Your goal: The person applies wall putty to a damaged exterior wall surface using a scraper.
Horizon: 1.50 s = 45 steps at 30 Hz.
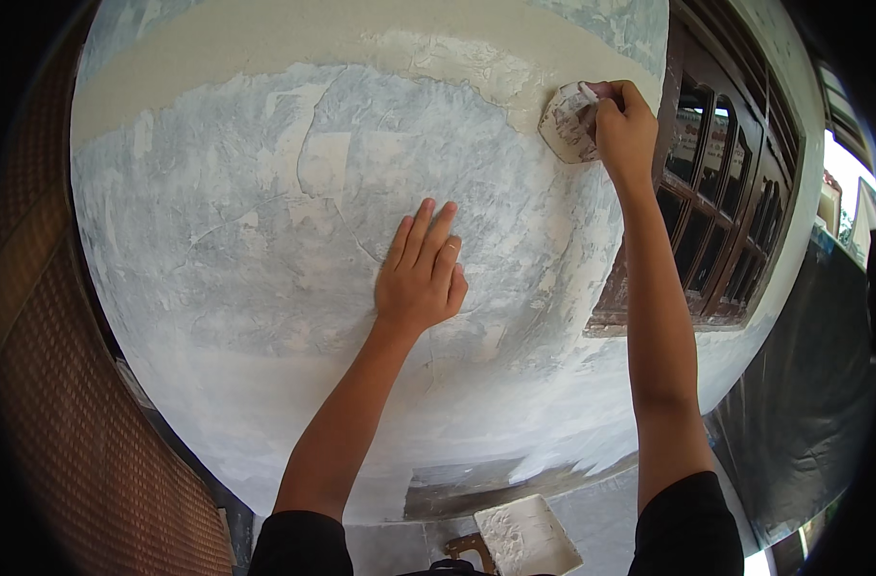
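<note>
My left hand (419, 274) rests on the wall (217, 259), fingers stretched out and a ring on one of them. Nothing is in it. Up and to the right, my right hand (625, 130) grips a putty scraper (566, 127) smeared with dried and wet filler. The scraper's blade lies against the wall close to the window frame, at the right end of a cream-coloured band of filler (438, 58). Below that band the wall is patchy grey and white, with rough edges and trowel marks.
A dark brown wooden window (716, 173) with glass panes stands right of my right arm. Low in front of me, a white tray (558, 538) holds white filler beside a brown stool (469, 549). Woven matting (102, 384) hangs at the left, black sheeting (793, 394) at the right.
</note>
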### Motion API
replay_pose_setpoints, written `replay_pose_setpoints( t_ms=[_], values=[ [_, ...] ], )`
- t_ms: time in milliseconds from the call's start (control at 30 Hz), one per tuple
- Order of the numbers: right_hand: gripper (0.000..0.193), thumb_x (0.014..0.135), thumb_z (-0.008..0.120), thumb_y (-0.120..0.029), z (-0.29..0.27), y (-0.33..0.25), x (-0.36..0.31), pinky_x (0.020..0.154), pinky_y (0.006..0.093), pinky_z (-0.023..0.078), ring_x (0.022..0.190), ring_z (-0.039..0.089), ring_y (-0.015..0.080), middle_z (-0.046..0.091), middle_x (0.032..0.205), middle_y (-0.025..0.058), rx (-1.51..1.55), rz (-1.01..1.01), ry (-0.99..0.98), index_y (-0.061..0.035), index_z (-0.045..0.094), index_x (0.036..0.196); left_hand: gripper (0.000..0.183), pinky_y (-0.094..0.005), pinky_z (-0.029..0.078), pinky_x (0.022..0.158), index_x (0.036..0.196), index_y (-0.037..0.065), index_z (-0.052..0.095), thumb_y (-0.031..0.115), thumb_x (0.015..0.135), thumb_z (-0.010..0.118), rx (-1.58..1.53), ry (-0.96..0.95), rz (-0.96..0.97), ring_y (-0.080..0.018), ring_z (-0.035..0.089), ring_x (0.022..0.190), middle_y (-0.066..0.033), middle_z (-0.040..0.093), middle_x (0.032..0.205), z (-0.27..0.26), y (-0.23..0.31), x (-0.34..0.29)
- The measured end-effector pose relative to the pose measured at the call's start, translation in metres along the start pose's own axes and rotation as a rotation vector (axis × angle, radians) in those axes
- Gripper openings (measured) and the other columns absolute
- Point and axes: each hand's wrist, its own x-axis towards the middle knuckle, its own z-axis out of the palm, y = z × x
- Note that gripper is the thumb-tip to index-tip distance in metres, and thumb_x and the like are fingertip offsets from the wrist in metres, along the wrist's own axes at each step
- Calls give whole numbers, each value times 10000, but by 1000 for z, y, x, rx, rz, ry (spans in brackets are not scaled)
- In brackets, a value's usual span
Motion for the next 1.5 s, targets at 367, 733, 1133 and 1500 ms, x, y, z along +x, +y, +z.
replay_pose_setpoints(
  t_ms=[367,733,1133,1500],
  values=[
    [200,798,518,-76,-20,12,-10,703,350,499,700,643,240,670,802,169,-195,-190,147,33,656,893,310,-491,276,1142,1099,38,526,146,809,541,7,-15,5,-371,386,1372,-175,474,1429,-1,3,1],
    [133,914,531,-31,-91,38,-100,725,274,466,784,587,135,642,879,111,41,217,41,29,590,1016,369,-586,249,1115,1127,42,470,97,777,574,-87,-11,-48,-420,318,1395,-194,451,1424,-1,7,2],
    [82,958,548,-46,-164,63,-216,724,245,494,793,579,83,640,900,55,473,751,-25,6,580,1014,186,-432,453,912,909,46,583,50,723,593,-600,-262,-84,-325,608,1051,-110,647,1005,8,164,-84],
    [83,916,596,-31,-236,102,-363,642,242,456,725,552,78,628,860,39,397,1278,19,19,596,982,152,-374,474,624,825,47,584,-15,689,609,-912,-743,-244,-256,587,664,-80,599,722,19,293,-221]
  ],
)
